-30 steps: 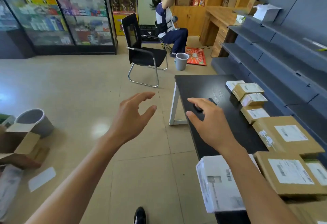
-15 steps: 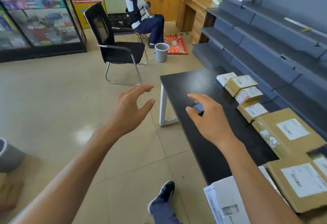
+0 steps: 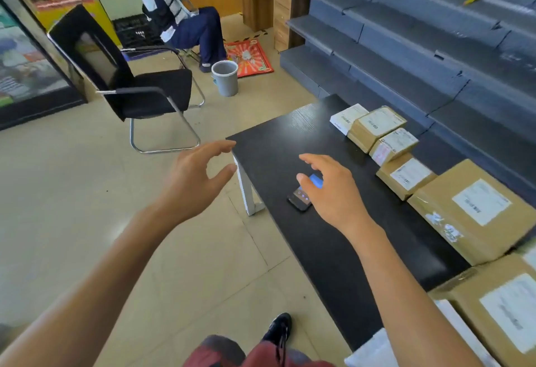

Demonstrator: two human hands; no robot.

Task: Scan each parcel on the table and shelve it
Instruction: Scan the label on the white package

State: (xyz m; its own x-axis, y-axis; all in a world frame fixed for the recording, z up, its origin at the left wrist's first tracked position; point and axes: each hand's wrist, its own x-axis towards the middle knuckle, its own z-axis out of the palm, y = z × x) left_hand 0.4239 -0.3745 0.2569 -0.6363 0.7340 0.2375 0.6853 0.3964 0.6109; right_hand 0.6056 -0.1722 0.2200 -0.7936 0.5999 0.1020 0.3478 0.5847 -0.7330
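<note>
Your scanner point(image 3: 301, 199): small dark handheld, screen lit blue, flat on black counter point(image 3: 269, 146), partly hidden under your right hand. Parcels in row along counter's far edge: white box point(image 3: 346, 118), three small brown boxes point(image 3: 374, 127) point(image 3: 393, 146) point(image 3: 406, 176), then large brown cartons point(image 3: 475, 210) point(image 3: 499, 314), white labels up. Grey shelves point(image 3: 406, 47) just behind the row.

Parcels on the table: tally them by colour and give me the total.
Brown cardboard parcels: 5
White parcels: 2
Total: 7, leaving out a sliver at the right edge that I cannot identify.
</note>
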